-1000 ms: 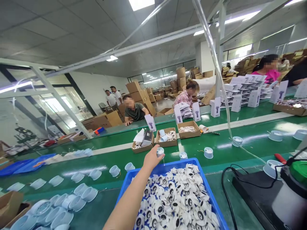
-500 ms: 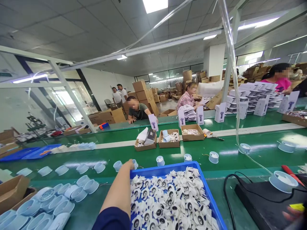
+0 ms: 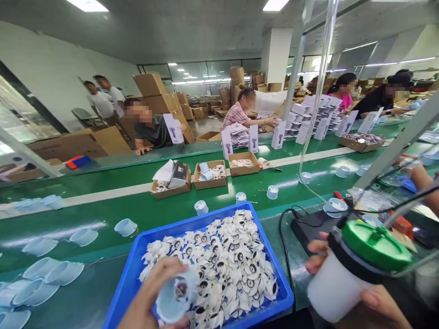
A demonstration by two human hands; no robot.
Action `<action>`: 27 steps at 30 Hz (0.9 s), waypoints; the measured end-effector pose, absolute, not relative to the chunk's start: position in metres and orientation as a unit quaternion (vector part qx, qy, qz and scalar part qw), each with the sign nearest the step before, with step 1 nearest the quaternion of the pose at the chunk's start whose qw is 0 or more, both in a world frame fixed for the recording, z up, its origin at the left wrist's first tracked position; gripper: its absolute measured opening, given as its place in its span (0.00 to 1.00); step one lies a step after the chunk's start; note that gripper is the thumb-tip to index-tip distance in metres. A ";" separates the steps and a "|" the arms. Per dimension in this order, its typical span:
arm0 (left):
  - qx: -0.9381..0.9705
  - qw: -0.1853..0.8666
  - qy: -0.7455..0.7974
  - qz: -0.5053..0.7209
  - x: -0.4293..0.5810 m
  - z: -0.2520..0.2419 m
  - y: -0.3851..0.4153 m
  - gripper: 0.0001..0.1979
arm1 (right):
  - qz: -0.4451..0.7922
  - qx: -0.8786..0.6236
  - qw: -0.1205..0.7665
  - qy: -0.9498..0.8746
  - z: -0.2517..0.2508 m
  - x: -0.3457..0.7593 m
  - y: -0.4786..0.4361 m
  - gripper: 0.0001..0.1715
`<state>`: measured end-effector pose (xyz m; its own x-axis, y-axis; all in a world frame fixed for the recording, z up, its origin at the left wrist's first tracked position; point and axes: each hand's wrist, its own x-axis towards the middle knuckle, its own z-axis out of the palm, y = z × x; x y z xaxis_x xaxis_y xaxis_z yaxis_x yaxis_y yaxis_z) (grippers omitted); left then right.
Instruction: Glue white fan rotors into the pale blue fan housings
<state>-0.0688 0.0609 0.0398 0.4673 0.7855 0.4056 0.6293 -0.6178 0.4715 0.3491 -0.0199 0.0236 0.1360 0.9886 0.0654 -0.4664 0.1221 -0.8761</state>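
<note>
My left hand is closed around a light blue round plastic housing, its open end facing me and some small parts showing inside. It is held above the near left part of a blue tray heaped with white fan impellers. On the right, my right hand grips a white plastic jar with a black collar and a green lid. The jar is tilted, and a clear tube runs near its lid. Part of this hand is hidden behind the jar.
Light blue housings stand along the green conveyor, with more piled at left. Small cardboard boxes sit on its middle strip. A black device with cables lies at right. Co-workers sit across the line; another person's arm enters at right.
My view has turned right. My left hand has come back from the conveyor and now holds a housing above the tray. My right hand, barely visible before, now holds the jar.
</note>
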 end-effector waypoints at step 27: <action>0.834 0.340 0.351 0.257 0.080 0.029 0.010 0.18 | 0.608 -0.206 0.669 -0.375 0.082 0.249 0.013 0.40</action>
<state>0.0796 0.0098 0.0291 0.6220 0.7598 0.1892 0.4104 -0.5221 0.7477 0.2488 0.0129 0.0816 -0.0196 0.9679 0.2505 -0.6590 0.1759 -0.7313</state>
